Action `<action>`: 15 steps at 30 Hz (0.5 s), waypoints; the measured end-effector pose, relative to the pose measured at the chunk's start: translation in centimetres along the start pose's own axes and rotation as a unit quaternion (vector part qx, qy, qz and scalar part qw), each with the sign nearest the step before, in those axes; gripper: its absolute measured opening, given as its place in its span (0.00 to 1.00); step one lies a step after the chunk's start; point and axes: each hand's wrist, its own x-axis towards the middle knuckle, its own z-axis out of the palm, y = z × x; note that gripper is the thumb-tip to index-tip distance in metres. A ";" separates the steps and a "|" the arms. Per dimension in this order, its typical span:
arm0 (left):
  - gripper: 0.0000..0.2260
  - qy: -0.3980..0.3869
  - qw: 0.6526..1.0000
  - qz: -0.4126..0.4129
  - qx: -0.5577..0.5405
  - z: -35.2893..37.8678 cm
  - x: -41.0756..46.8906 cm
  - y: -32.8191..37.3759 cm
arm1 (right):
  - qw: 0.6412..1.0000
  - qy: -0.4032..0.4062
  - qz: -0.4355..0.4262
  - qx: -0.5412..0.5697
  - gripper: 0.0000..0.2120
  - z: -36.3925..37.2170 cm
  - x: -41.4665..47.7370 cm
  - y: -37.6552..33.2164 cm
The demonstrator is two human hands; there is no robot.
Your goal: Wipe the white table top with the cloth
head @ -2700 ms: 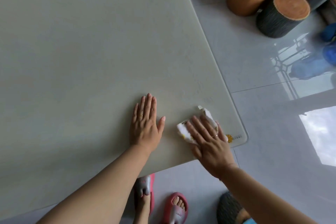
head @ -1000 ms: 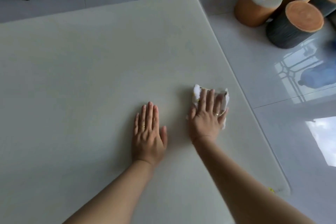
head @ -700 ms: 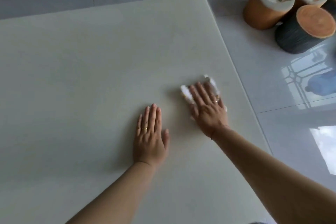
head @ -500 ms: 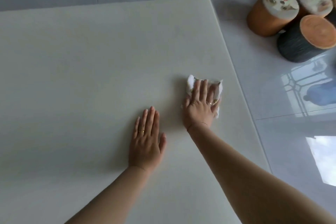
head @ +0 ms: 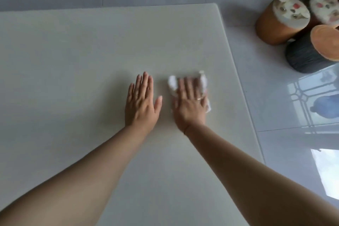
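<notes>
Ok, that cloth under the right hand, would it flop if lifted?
Probably floppy: the cloth lies crumpled, bunching unevenly around the right hand. Likely light, since a flat palm covers most of it. It should slide easily on the smooth table.

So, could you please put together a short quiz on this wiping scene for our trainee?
1. True or false: the left hand lies flat on the table and holds nothing.
2. Where is the cloth? A: under the right hand. B: under the left hand. C: hanging off the table edge.
3. Fill in: the stools stand on the ___.

Key: 1 true; 2 A; 3 floor.
</notes>
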 end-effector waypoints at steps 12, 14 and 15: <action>0.30 -0.004 0.999 -0.016 0.034 1.7 3.7 -0.3 | 0.998 0.034 0.036 -0.027 0.27 -1.9 7.2 3.4; 0.30 -0.007 0.999 -0.015 0.032 1.5 3.7 -0.2 | 0.998 0.036 0.047 -0.004 0.30 -0.8 6.5 0.1; 0.29 -0.005 0.999 -0.014 0.034 1.4 3.7 -0.2 | 1.000 0.027 0.005 -0.005 0.30 -0.3 6.0 -1.2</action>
